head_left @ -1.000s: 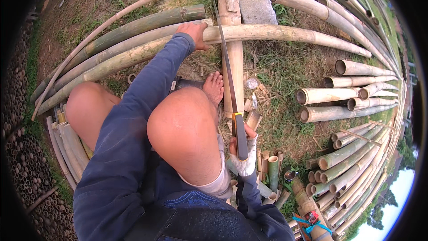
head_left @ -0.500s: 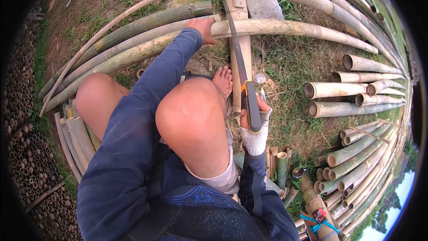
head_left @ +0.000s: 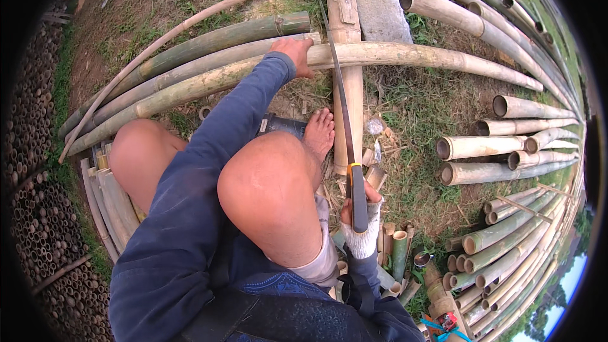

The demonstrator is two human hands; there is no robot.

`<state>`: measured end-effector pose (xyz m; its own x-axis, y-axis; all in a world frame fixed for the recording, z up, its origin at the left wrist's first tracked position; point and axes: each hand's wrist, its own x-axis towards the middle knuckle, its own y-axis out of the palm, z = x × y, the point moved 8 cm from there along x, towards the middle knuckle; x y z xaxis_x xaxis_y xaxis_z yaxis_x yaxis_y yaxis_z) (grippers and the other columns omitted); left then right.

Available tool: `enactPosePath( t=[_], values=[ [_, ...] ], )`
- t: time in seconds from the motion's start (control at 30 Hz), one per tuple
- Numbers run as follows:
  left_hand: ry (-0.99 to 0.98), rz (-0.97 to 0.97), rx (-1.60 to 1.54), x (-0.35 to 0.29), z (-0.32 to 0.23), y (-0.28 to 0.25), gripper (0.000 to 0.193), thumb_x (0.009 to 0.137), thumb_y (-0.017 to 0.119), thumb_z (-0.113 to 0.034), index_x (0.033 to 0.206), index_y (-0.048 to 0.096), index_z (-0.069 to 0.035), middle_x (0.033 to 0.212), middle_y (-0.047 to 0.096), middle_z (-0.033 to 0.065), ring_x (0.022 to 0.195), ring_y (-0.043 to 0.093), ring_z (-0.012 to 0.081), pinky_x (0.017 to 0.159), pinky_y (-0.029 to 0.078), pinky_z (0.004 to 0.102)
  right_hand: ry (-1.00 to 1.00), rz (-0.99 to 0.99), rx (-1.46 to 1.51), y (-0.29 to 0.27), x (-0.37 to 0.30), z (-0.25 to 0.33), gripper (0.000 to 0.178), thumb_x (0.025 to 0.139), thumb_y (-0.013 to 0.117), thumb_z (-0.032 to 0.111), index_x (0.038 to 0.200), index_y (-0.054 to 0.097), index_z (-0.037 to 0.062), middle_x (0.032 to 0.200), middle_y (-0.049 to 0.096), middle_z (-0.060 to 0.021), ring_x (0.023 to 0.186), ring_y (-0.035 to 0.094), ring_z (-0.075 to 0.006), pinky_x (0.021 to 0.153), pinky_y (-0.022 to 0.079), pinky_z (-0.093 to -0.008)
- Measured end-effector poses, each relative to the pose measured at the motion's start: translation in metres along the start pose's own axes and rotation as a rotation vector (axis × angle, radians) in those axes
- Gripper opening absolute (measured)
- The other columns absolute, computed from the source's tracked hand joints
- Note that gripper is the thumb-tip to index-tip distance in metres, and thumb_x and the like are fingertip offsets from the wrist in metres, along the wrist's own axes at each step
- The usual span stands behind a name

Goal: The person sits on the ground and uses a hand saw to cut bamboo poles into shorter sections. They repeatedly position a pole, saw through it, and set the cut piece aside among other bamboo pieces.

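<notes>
Your left hand (head_left: 293, 56) is grasping the pole (head_left: 418, 55), its grip curling over it just left of the saw (head_left: 349, 133). Your right hand (head_left: 373, 210) is wrapping its grip around the handle (head_left: 359, 206). The pole is lying across the beam (head_left: 354, 100), and the blade (head_left: 335, 52) is crossing over it.

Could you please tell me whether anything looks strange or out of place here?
Yes: the right hand, holding the saw, wears a white covering, whereas the left hand, on the bamboo pole, is bare, so they look mismatched. Also, a shiny scrap lies on the ground, resembling litter.
</notes>
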<state>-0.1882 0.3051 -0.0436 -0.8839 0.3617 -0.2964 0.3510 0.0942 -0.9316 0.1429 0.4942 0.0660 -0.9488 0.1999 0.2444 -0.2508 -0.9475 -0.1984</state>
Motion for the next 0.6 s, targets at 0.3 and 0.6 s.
enactPosePath(
  t=[0.3, 0.6],
  values=[
    [0.021, 0.047, -0.035, 0.002, 0.002, -0.001, 0.088, 0.065, 0.088, -0.05, 0.141, 0.064, -0.013, 0.122, 0.075, 0.0179, 0.115, 0.071, 0.0337, 0.102, 0.054, 0.0438, 0.153, 0.148, 0.015, 0.042, 0.062, -0.067, 0.062, 0.087, 0.067, -0.009, 0.145, 0.048, -0.0001, 0.125, 0.062, -0.0088, 0.1, 0.062, -0.0139, 0.091, 0.052, -0.029],
    [0.032, 0.052, -0.091, 0.007, 0.008, 0.008, 0.09, 0.061, 0.088, -0.048, 0.138, 0.066, -0.008, 0.11, 0.076, 0.0212, 0.107, 0.073, 0.0364, 0.1, 0.055, 0.0451, 0.121, 0.091, -0.036, 0.016, 0.029, -0.012, 0.048, 0.092, 0.063, -0.003, 0.138, 0.049, 0.0018, 0.121, 0.062, -0.0118, 0.09, 0.06, -0.0138, 0.08, 0.052, -0.0304]
  ],
)
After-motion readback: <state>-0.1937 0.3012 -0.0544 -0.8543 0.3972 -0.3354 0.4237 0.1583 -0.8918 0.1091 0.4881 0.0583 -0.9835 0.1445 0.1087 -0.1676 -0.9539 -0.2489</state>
